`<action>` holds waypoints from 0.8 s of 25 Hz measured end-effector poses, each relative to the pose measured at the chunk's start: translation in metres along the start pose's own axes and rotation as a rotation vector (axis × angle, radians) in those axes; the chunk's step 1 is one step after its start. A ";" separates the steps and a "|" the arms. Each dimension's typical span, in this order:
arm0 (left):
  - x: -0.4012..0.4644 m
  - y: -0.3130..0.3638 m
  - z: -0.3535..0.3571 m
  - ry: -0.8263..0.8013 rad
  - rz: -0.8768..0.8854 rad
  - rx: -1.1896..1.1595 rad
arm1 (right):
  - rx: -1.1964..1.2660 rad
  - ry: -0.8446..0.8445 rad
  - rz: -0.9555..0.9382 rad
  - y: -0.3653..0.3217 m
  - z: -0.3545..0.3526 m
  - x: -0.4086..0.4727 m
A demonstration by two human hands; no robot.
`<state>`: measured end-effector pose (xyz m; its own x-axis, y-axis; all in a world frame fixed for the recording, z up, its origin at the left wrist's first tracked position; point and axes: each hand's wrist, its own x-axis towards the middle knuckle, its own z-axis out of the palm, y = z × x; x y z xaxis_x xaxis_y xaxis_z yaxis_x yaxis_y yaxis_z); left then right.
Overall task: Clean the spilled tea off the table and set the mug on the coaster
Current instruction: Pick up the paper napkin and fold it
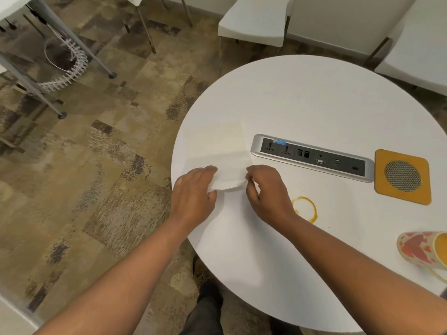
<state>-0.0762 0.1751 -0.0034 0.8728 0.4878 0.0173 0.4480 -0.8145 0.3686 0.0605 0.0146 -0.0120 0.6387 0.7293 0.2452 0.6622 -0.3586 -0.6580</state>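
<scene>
A white paper towel (225, 148) lies spread on the left part of the round white table (314, 105), faintly stained along its right side. My left hand (193, 189) pinches its near left edge, and my right hand (266, 189) pinches its near right corner. A ring-shaped tea stain (306, 209) sits on the table just right of my right wrist. The patterned mug (423, 250) lies on its side at the right edge of the view. An orange coaster (402, 176) with a grey mesh centre rests flat at the right.
A silver power and socket strip (312, 157) is set into the table between the towel and the coaster. White chairs (256, 20) stand beyond the table. Another table's legs and a coiled cable (65, 73) are on the carpet at left.
</scene>
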 end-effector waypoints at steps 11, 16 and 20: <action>0.034 0.066 -0.089 -0.319 -0.110 -0.820 | 0.956 0.048 0.817 0.029 -0.066 -0.025; 0.034 0.078 -0.071 -0.416 -0.319 -1.209 | 1.529 -0.028 0.854 0.043 -0.094 -0.055; 0.025 0.099 -0.043 -0.509 -0.268 -1.060 | 1.482 0.102 0.963 0.047 -0.102 -0.075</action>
<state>-0.0187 0.1197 0.0733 0.8596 0.2284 -0.4571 0.4532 0.0723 0.8885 0.0838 -0.1169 0.0111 0.6096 0.5409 -0.5795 -0.7682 0.2230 -0.6001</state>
